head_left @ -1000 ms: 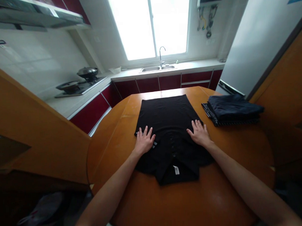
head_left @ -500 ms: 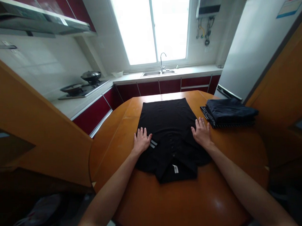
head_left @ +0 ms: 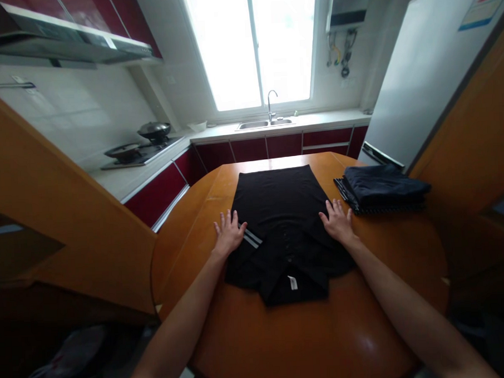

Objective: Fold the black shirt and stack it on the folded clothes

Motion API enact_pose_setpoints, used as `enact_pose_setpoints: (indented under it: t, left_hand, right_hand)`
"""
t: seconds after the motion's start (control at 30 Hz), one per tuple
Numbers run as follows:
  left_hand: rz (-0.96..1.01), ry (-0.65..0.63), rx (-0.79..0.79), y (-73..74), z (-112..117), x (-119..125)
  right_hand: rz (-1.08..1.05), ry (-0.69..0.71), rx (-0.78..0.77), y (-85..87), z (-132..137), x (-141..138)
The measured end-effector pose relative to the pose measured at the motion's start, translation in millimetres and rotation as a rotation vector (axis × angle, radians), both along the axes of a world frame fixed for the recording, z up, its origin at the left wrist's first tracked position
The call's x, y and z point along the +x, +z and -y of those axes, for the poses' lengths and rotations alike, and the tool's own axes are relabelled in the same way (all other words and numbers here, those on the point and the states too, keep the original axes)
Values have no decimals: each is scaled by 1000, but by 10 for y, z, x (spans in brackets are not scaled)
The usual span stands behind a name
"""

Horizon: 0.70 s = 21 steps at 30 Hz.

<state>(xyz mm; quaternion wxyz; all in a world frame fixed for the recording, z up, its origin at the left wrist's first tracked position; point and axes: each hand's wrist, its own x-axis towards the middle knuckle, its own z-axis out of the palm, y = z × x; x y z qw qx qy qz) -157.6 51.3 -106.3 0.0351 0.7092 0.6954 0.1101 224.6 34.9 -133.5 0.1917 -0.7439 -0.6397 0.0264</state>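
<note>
A black polo shirt [head_left: 280, 210] lies flat on a round orange wooden table [head_left: 292, 337], collar toward me, its sleeves folded in. A white label shows inside the collar, and white stripes show on the folded left sleeve. My left hand [head_left: 228, 234] rests flat at the shirt's left edge, fingers spread, half on the wood. My right hand [head_left: 337, 223] lies flat on the shirt's right edge, fingers spread. Neither hand holds anything.
A stack of folded dark clothes [head_left: 381, 188] sits on the table at the right. Orange chair backs [head_left: 48, 220] rise at both sides. Beyond are a stove with pans [head_left: 139, 146], a sink [head_left: 266, 122] under the window and a white fridge [head_left: 422, 75].
Both hands have slid outward from the shirt's middle to its side edges. The left hand's move uncovered the striped sleeve. The view has tilted a little.
</note>
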Motion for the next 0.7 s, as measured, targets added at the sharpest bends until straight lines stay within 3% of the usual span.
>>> enact_pose_setpoints:
  t: [0.07, 0.13, 0.2, 0.27, 0.33, 0.43, 0.7]
  left_hand:
    - [57, -228, 36, 132, 241, 121]
    - [142, -555, -3, 226, 573, 239]
    - [169, -856, -103, 253, 923, 308]
    - [149, -1018, -206, 219, 1206, 310]
    - [119, -1059, -259, 155, 1371, 263]
    - [86, -1038, -231, 74, 1421, 170]
    - [31, -1051, -83, 22, 1378, 112]
  right_hand:
    - [-34, 85, 108, 109, 177, -35]
    - [-80, 290, 178, 219, 461, -110]
    - [-110, 588, 146, 300, 815, -183]
    - [-106, 873, 5, 334, 1164, -217]
    - [-98, 1012, -124, 320, 1427, -205]
    - [-76, 1010, -179, 239, 1581, -140]
    - [-9, 1053, 81, 43, 1435, -34]
